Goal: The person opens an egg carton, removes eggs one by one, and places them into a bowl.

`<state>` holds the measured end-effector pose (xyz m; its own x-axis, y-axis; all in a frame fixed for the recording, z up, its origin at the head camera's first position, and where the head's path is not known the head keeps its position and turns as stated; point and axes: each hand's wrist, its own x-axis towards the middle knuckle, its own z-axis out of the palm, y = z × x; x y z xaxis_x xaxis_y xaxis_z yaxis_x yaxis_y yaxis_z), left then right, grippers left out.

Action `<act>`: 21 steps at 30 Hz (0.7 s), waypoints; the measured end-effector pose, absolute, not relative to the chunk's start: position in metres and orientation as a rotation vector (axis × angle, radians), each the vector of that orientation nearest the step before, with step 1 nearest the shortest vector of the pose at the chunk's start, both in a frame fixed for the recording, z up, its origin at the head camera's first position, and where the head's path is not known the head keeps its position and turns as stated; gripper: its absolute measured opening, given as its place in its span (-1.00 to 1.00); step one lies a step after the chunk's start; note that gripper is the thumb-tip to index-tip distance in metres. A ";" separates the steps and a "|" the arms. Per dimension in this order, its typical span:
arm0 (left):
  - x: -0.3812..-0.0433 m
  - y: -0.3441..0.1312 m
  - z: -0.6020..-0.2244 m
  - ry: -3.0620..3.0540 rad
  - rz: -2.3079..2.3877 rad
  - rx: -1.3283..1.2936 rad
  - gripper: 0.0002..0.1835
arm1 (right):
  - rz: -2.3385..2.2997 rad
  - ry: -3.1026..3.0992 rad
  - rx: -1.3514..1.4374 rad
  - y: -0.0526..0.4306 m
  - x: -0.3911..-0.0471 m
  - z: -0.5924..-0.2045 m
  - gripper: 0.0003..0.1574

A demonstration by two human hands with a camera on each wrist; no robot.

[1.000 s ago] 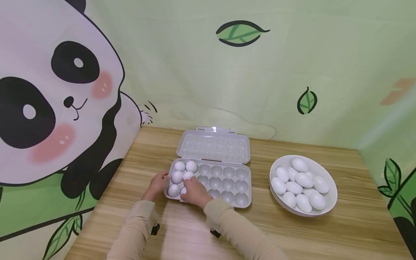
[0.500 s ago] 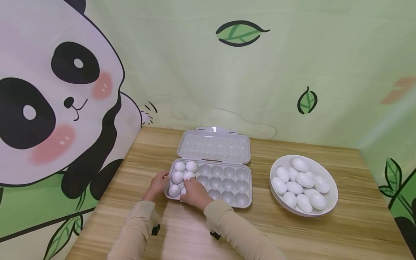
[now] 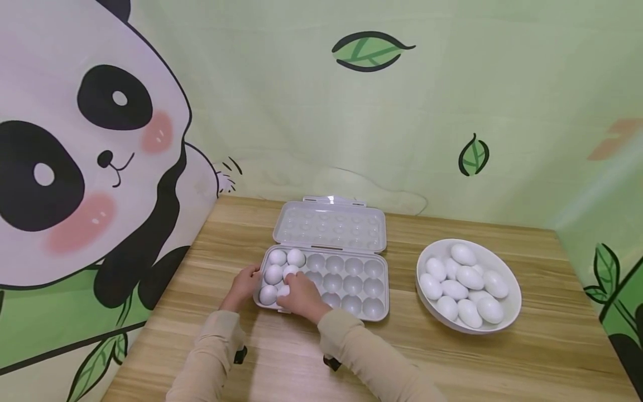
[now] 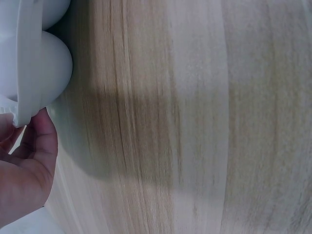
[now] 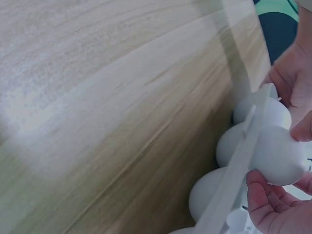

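Note:
A pale plastic egg box (image 3: 321,311) lies with its lid (image 3: 329,226) folded back, away from the person. White eggs (image 3: 273,274) fill hollows in its two left columns. My left hand (image 3: 246,286) grips the box's left rim; in the left wrist view, the thumb and curled fingers of the left hand (image 4: 29,165) pinch that edge. My right hand (image 3: 301,296) pinches an egg (image 5: 279,155) at the front hollow of the second column. Part of this egg is covered by fingers in the head view.
A white bowl (image 3: 426,310) heaped with several white eggs (image 3: 470,277) stands right of the box on the wooden table (image 3: 201,245). A cloth backdrop (image 3: 281,111) with a panda and leaves hangs behind the table.
Both hands keep nearly the same places. The egg under the right hand shows slightly more between the fingers. The bowl and box have not visibly moved.

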<state>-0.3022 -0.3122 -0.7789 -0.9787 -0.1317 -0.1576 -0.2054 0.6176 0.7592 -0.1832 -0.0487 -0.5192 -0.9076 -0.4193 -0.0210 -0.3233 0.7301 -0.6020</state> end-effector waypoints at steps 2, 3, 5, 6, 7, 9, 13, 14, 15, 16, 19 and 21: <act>-0.317 -0.325 -0.812 2.731 1.321 -0.304 -0.67 | -0.984 2.774 -0.575 -0.048 -0.185 -0.517 -0.66; -0.325 -0.332 -0.829 2.721 1.327 -0.311 -0.68 | -1.031 2.765 -0.567 -0.046 -0.186 -0.515 -0.67; -0.338 -0.344 -0.858 2.719 1.333 -0.307 -0.70 | -1.123 2.742 -0.542 -0.043 -0.189 -0.511 -0.69; -0.342 -0.348 -0.867 2.716 1.330 -0.308 -0.70 | -1.176 2.718 -0.529 -0.042 -0.190 -0.509 -0.69; -0.345 -0.350 -0.873 2.721 1.329 -0.304 -0.70 | -1.224 2.692 -0.507 -0.040 -0.192 -0.507 -0.70; -0.343 -0.349 -0.868 2.728 1.321 -0.295 -0.70 | -1.311 2.626 -0.450 -0.035 -0.195 -0.503 -0.72; -0.315 -0.325 -0.806 2.750 1.310 -0.289 -0.68 | -1.501 2.425 -0.297 -0.027 -0.201 -0.496 -0.70; -0.305 -0.316 -0.785 2.770 1.310 -0.270 -0.67 | -1.555 2.366 -0.261 -0.025 -0.202 -0.495 -0.69; -0.296 -0.309 -0.766 2.791 1.315 -0.245 -0.67 | -1.615 2.299 -0.225 -0.023 -0.203 -0.493 -0.67; -0.280 -0.297 -0.733 2.786 1.332 -0.216 -0.67 | -1.669 2.237 -0.188 -0.021 -0.204 -0.491 -0.66; -0.264 -0.284 -0.699 2.798 1.329 -0.188 -0.66 | -1.807 2.080 -0.106 -0.014 -0.208 -0.483 -0.61; -0.268 -0.286 -0.706 2.773 1.333 -0.211 -0.67 | -1.872 2.004 -0.073 -0.009 -0.211 -0.479 -0.58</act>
<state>-0.2677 -0.2861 -0.7058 -0.9890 -0.0981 -0.1107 -0.1477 0.6173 0.7727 -0.2110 -0.0091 -0.4795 -0.9206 -0.3015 -0.2482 0.2271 0.1038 -0.9683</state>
